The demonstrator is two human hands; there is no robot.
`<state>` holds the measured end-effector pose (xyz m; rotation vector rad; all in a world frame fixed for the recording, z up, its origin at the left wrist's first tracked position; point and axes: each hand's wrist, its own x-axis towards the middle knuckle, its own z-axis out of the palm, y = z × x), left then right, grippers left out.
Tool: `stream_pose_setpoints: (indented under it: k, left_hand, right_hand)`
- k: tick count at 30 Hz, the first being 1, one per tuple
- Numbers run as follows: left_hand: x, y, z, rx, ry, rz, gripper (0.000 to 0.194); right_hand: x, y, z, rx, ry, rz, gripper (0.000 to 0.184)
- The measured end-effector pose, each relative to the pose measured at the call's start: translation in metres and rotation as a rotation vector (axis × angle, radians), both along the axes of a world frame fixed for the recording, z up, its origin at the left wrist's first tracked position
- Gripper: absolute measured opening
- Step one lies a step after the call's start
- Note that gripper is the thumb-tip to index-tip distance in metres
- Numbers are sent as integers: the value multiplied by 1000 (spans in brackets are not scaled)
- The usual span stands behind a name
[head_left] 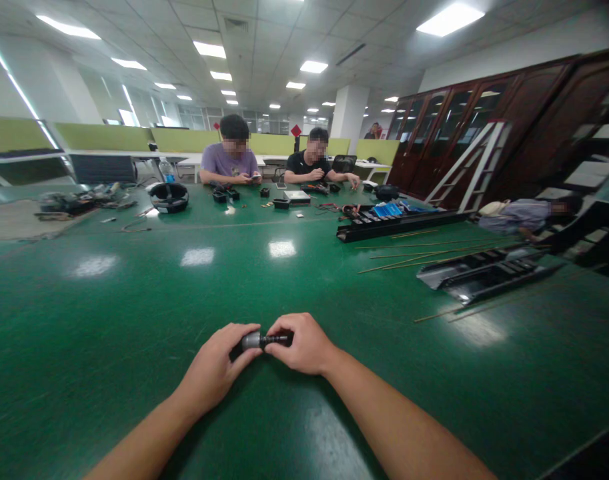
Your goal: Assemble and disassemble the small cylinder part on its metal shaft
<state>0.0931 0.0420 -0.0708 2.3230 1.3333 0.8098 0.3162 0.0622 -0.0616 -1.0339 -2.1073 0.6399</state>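
Note:
Just above the green tabletop (209, 293), at the lower middle of the head view, both hands meet at a small cylindrical part (253, 341) with a silver body and a narrower, dark, stepped shaft. My left hand (215, 363) is closed around the silver body, thumb below and fingers above. From the other side, my right hand (304, 343) pinches the dark shaft (277, 339) between thumb and forefinger. The part lies roughly level between the two hands. Its left end is partly hidden by my left fingers, and its exact kind is too small to make out.
Black metal channels (494, 277) and thin rods (399, 263) lie at the right, with a longer channel (399, 227) farther back. A black round container (169, 198) stands at the back left. Two people (229, 157) sit across the table; another person (524, 217) bends at the right.

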Motion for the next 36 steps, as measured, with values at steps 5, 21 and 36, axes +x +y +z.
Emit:
stream_pose_setpoints:
  k: [5, 21, 36]
  left_hand:
    - [1, 0, 2, -31, 5, -7, 33]
    - [0, -1, 3, -36, -3, 1, 32]
    - [1, 1, 2, -41, -17, 4, 32]
  right_hand:
    - [-1, 1, -1, -10, 3, -10, 12]
    - [1, 2, -3, 4, -6, -25, 11]
    - [2, 2, -3, -7, 1, -22, 11]
